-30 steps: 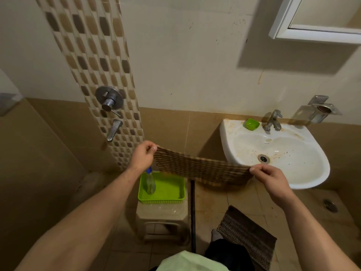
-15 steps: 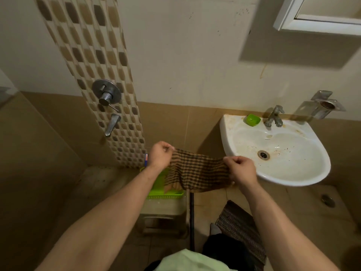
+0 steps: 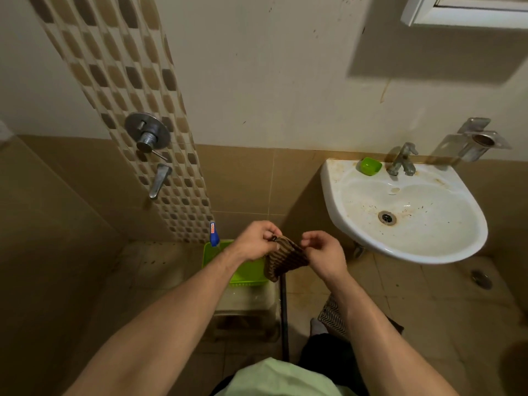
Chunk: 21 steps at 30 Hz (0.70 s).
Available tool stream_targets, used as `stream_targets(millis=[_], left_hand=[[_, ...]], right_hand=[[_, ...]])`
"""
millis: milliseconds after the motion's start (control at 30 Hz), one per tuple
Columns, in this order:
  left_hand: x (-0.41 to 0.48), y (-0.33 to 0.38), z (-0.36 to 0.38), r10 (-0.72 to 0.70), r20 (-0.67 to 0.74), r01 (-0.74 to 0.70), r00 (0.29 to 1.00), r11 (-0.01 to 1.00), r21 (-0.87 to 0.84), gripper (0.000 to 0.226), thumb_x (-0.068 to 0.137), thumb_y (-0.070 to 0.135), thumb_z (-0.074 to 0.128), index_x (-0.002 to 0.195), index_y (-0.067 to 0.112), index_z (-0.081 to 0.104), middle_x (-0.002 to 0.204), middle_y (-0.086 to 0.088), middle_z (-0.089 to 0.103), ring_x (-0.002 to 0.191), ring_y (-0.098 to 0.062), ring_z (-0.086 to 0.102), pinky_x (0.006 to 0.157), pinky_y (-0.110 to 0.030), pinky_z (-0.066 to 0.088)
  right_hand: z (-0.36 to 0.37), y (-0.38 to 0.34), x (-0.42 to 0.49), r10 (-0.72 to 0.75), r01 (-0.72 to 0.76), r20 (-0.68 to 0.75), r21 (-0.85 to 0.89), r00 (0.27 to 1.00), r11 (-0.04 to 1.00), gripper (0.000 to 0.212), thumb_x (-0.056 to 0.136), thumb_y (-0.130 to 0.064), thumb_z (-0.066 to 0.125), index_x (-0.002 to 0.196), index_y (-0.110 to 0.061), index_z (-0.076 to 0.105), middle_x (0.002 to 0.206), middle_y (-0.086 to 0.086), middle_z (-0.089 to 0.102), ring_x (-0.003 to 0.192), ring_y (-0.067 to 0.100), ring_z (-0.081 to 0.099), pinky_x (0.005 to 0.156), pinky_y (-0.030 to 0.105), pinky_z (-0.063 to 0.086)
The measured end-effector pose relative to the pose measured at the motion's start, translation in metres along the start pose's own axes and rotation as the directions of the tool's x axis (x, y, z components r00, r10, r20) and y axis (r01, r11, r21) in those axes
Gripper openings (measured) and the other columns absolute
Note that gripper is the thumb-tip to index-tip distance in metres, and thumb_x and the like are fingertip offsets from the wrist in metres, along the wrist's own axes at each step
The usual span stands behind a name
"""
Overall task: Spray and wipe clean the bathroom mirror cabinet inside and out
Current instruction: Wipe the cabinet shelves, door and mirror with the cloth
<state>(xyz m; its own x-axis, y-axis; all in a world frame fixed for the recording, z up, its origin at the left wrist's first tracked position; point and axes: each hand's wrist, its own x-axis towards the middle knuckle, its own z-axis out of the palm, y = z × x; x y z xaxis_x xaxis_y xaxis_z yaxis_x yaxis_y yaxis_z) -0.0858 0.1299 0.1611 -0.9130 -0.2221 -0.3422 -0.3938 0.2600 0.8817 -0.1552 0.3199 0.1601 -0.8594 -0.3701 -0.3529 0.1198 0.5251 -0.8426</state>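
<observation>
A brown checked cloth (image 3: 284, 260) hangs folded between my two hands in the middle of the view. My left hand (image 3: 255, 242) pinches its upper corner. My right hand (image 3: 323, 252) grips the other side, close against the left. Behind my left hand, the blue top of a spray bottle (image 3: 213, 235) pokes up from a green basket (image 3: 243, 271) on a stool. Only the bottom corner of the white mirror cabinet (image 3: 457, 12) shows, at the top right, well above my hands.
A stained white sink (image 3: 343, 201) with a tap (image 3: 401, 161) and a green soap dish (image 3: 370, 166) hangs on the right wall. Shower fittings (image 3: 148, 135) stick out on the mosaic strip at left. A patterned mat (image 3: 331, 315) lies on the floor.
My hands have come together from wide apart, folding the stretched cloth into a small bundle. The view has tilted down, so less of the cabinet shows.
</observation>
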Motion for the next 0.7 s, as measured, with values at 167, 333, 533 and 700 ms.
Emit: stream_targets(millis=[167,333,533,700], left_hand=[[0.003,0.022,-0.017,0.088,0.083,-0.088,0.993,0.996,-0.006,0.026,0.084,-0.012,0.069,0.106,0.000,0.065,0.091,-0.016,0.071,0.084,-0.022,0.067,0.081,-0.040,0.056],[0.002,0.024,-0.042,0.121,-0.036,-0.115,0.992,0.985,0.129,0.029,0.080,-0.001,0.078,0.106,0.008,0.067,0.095,-0.010,0.073,0.083,-0.015,0.068,0.078,-0.035,0.058],[0.005,0.027,-0.062,0.192,-0.090,-0.133,0.977,0.887,0.442,0.019,0.084,0.023,0.079,0.099,0.031,0.069,0.094,0.013,0.069,0.088,-0.006,0.066,0.079,-0.024,0.053],[-0.004,0.084,-0.115,0.280,-0.053,-0.283,0.959,0.958,-0.051,0.027,0.079,0.015,0.080,0.103,0.025,0.073,0.100,-0.001,0.075,0.095,-0.018,0.072,0.090,-0.035,0.057]], right_hand=[[0.002,0.005,0.005,-0.016,0.089,0.187,-0.391,0.982,0.916,0.074,0.080,-0.031,0.084,0.146,-0.027,0.051,0.140,-0.003,0.053,0.131,0.023,0.053,0.106,0.040,0.050],[-0.015,-0.014,0.019,-0.198,0.245,0.148,-0.476,0.969,0.845,0.011,0.097,-0.028,0.066,0.088,-0.032,0.068,0.095,-0.012,0.069,0.091,0.008,0.066,0.083,0.033,0.057],[-0.041,-0.062,0.014,-0.230,0.307,0.237,-0.378,0.944,0.873,0.008,0.101,-0.026,0.063,0.095,-0.026,0.069,0.092,-0.006,0.073,0.090,0.011,0.069,0.086,0.033,0.059],[-0.089,-0.123,0.009,-0.418,0.402,0.294,0.117,0.859,0.908,0.007,0.091,-0.017,0.074,0.097,-0.015,0.075,0.090,0.008,0.075,0.085,0.019,0.073,0.079,0.034,0.060]])
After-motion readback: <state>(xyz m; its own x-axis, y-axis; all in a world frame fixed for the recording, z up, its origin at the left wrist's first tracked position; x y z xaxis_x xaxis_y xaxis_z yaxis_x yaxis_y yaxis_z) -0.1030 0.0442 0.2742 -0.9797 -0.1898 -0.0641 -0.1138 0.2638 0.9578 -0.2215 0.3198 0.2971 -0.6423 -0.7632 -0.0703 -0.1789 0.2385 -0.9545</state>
